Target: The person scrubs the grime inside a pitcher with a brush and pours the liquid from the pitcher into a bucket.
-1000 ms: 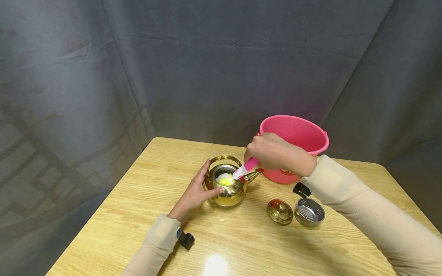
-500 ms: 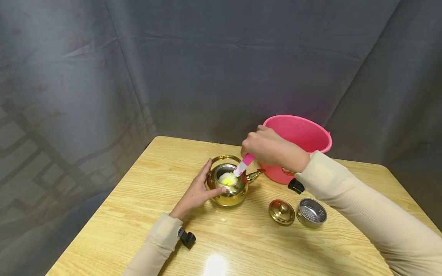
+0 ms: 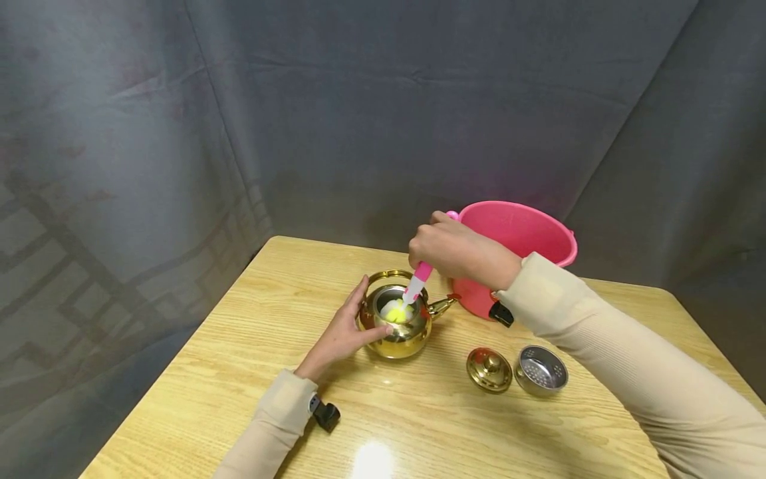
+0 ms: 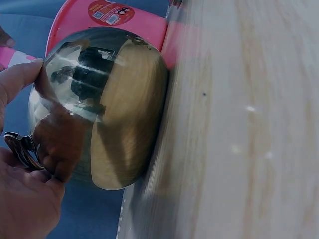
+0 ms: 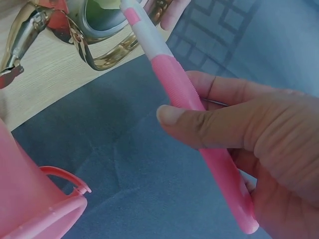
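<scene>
On the pale wood table [image 3: 419, 426], left of the pink bucket [image 3: 516, 233], here sits the kettle [image 3: 396, 344], rounded, mirror-bright gold, its steel mouth uncovered, and there's the brush [image 3: 415, 286] dipping into it: pink grip, white neck, a fluffy white-and-yellow head [image 3: 396, 311] down inside the opening! The right hand [image 3: 459, 249] has that pink grip grasped, thumb laid across it; the left hand [image 3: 344, 332] clasps the kettle's side, thumb near the rim, fingers by the arched handle [image 3: 391, 273]. Around them, wood grain runs across the tabletop, a glare spot shines at the near edge, and the gold lid [image 3: 489, 370] lies just beside the perforated steel strainer [image 3: 541, 389]. Dark grey-blue curtains [image 3: 389, 126] hang behind, lattice pattern at left. And the lines: the brush slants steeply, head end down and left, butt up and right towards the bucket; the kettle's spout [image 3: 441, 305] points right and slightly away, at the bucket's base.
</scene>
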Tool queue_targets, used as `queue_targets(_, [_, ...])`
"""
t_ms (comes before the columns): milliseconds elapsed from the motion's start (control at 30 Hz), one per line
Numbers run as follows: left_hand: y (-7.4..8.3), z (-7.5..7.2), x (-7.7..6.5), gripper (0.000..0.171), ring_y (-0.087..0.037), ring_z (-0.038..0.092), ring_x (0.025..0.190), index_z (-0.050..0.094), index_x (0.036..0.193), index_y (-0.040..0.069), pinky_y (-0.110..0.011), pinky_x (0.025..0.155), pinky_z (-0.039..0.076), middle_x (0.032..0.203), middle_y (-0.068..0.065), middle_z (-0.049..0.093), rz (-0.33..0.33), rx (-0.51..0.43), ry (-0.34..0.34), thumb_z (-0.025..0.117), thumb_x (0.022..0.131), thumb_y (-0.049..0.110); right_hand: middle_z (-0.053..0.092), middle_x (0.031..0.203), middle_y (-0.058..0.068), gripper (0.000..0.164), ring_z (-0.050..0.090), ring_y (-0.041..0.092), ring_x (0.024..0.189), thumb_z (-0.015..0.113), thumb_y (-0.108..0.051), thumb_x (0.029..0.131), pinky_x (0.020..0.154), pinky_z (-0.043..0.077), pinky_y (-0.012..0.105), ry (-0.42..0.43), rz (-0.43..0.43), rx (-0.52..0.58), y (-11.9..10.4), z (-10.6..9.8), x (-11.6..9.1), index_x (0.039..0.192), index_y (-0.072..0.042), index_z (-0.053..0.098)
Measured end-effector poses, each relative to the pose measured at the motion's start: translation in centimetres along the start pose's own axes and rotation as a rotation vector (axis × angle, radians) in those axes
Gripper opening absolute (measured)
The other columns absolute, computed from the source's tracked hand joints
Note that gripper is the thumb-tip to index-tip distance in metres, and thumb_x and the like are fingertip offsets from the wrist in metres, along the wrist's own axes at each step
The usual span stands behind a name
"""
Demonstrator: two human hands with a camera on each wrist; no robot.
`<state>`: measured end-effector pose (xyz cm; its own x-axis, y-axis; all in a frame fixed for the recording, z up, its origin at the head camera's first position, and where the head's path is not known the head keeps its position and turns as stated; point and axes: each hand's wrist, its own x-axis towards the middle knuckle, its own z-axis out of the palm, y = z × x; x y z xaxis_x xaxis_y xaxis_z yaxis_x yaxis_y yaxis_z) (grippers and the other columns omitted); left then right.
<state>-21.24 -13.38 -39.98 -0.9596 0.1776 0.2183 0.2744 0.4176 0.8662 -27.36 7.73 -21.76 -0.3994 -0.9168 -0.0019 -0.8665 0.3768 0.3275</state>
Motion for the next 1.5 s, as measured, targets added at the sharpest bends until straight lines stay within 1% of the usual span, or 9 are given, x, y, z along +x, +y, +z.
queue_targets(133, [-0.1, 0.1, 0.0, 0.107, -0.033, 0.022, 0.141, 0.010, 0.157, 0.011, -0.047, 0.112, 0.021, 0.160, -0.012, 0.009, -0.011, 0.014, -0.001, 0.081, 0.079, 0.032, 0.060, 0.062, -0.009, 0.033, 0.051, 0.016, 0.066, 0.078, 0.007, 0.074, 0.066, 0.035, 0.038, 0.005, -0.022, 0.003, 0.2, 0.1, 0.3, 0.063, -0.022, 0.066])
queue_targets(367, [0.0, 0.3, -0.1, 0.106, -0.032, 0.019, 0.142, 0.011, 0.157, 0.011, -0.046, 0.114, 0.018, 0.160, -0.011, 0.009, -0.010, 0.012, 0.004, 0.081, 0.080, 0.031, 0.061, 0.064, -0.009, 0.039, 0.053, 0.018, 0.066, 0.070, 0.016, 0.072, 0.066, 0.035, 0.039, 0.010, -0.079, -0.046, 0.4, 0.0, 1.0, 0.060, -0.020, 0.063])
queue_targets(533, [0.1, 0.4, 0.0, 0.106, -0.033, 0.019, 0.142, 0.010, 0.156, 0.010, -0.048, 0.113, 0.018, 0.160, -0.011, 0.009, -0.009, 0.007, -0.001, 0.081, 0.080, 0.031, 0.065, 0.070, -0.008, 0.035, 0.057, 0.016, 0.069, 0.071, 0.012, 0.075, 0.074, 0.039, 0.043, 0.004, -0.096, -0.085, 0.1, -0.5, 1.5, 0.063, -0.021, 0.067])
queue_targets(767, [0.3, 0.6, 0.2, 0.104, -0.035, 0.019, 0.142, 0.009, 0.156, 0.009, -0.048, 0.113, 0.019, 0.160, -0.012, 0.008, -0.014, -0.014, -0.011, 0.080, 0.081, 0.023, 0.064, 0.066, -0.008, 0.035, 0.057, 0.013, 0.066, 0.068, 0.010, 0.078, 0.081, 0.040, 0.042, -0.004, -0.112, -0.160, -0.4, -1.1, 2.1, 0.061, -0.020, 0.067])
queue_targets(933, [0.0, 0.6, 0.1, 0.105, -0.034, 0.019, 0.142, 0.011, 0.156, 0.011, -0.048, 0.113, 0.019, 0.160, -0.010, 0.010, 0.009, -0.023, -0.008, 0.081, 0.081, 0.028, 0.063, 0.063, -0.008, 0.035, 0.057, 0.013, 0.066, 0.067, 0.010, 0.078, 0.089, 0.040, 0.042, 0.008, -0.120, -0.225, -0.9, -1.2, 2.7, 0.062, -0.021, 0.068])
queue_targets(1033, [0.0, 0.4, 0.1, 0.106, -0.034, 0.020, 0.142, 0.010, 0.157, 0.013, -0.047, 0.113, 0.020, 0.160, -0.009, 0.009, 0.004, -0.030, -0.010, 0.081, 0.080, 0.030, 0.064, 0.064, -0.006, 0.030, 0.059, 0.014, 0.067, 0.070, 0.006, 0.081, 0.092, 0.040, 0.042, 0.023, -0.128, -0.305, -1.5, -1.3, 3.2, 0.066, -0.020, 0.071])
queue_targets(1167, [0.0, 0.3, 0.0, 0.106, -0.034, 0.021, 0.141, 0.008, 0.157, 0.015, -0.047, 0.113, 0.022, 0.161, -0.008, 0.008, -0.004, -0.052, -0.019, 0.081, 0.081, 0.029, 0.070, 0.074, -0.003, 0.016, 0.063, 0.014, 0.074, 0.075, -0.004, 0.083, 0.097, 0.039, 0.041, 0.024, -0.128, -0.402, -2.4, -1.5, 4.0, 0.079, -0.019, 0.075])
queue_targets(1333, [0.0, 0.3, 0.1, 0.104, -0.032, 0.017, 0.143, 0.008, 0.157, 0.015, -0.046, 0.113, 0.022, 0.161, -0.007, 0.008, 0.015, -0.074, -0.028, 0.080, 0.082, 0.027, 0.072, 0.084, -0.004, 0.010, 0.064, 0.014, 0.083, 0.074, -0.010, 0.086, 0.100, 0.035, 0.039, -0.008, -0.109, -0.439, -3.2, -1.6, 4.7, 0.087, -0.020, 0.077])
queue_targets(1500, [0.1, 0.4, 0.1, 0.103, -0.028, 0.016, 0.143, 0.008, 0.157, 0.016, -0.044, 0.114, 0.020, 0.160, -0.006, 0.009, 0.000, -0.067, -0.030, 0.079, 0.083, 0.023, 0.071, 0.087, -0.006, 0.008, 0.062, 0.013, 0.082, 0.074, -0.014, 0.086, 0.093, 0.036, 0.037, -0.019, -0.093, -0.448, -3.6, -1.8, 4.9, 0.087, -0.022, 0.077])
